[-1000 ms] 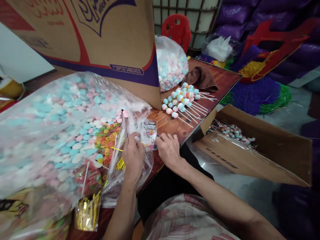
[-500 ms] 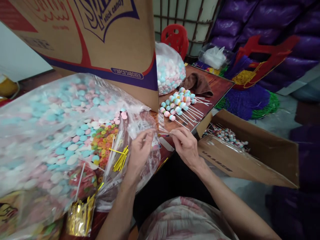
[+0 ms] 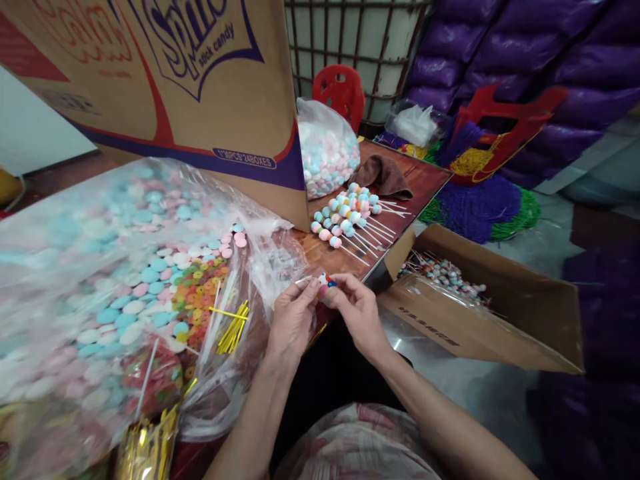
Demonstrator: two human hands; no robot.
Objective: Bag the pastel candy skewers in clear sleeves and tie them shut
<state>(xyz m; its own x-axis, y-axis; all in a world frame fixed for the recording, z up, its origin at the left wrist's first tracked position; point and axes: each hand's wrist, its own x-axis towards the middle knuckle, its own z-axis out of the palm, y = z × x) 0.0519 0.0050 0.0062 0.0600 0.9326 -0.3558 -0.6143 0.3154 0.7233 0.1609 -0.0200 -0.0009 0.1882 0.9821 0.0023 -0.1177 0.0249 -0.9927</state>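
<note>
My left hand (image 3: 294,319) pinches a thin white stick near the table's front edge. My right hand (image 3: 357,312) has its fingers closed on a small red, white and blue piece (image 3: 327,283) by the end of that stick; my fingertips hide part of it. Behind my hands, candy skewers (image 3: 345,213) of pink, blue and white balls lie in a pile, their white sticks pointing right. On the left a clear bag (image 3: 125,280) holds flat pastel candies, with orange and green rings (image 3: 200,293) among them. Gold twist ties (image 3: 233,328) rest on the plastic.
A tall printed carton (image 3: 190,100) stands at the back left. Beyond it are a bag of pastel candies (image 3: 327,150), a brown cloth (image 3: 384,176) and a red chair (image 3: 340,90). An open cardboard box (image 3: 480,320) with wrapped skewers sits low on the right.
The colourful small piece now shows between my fingertips, and my hands have come closer together. The camera view has shifted, so the table and boxes appear slightly to the left.
</note>
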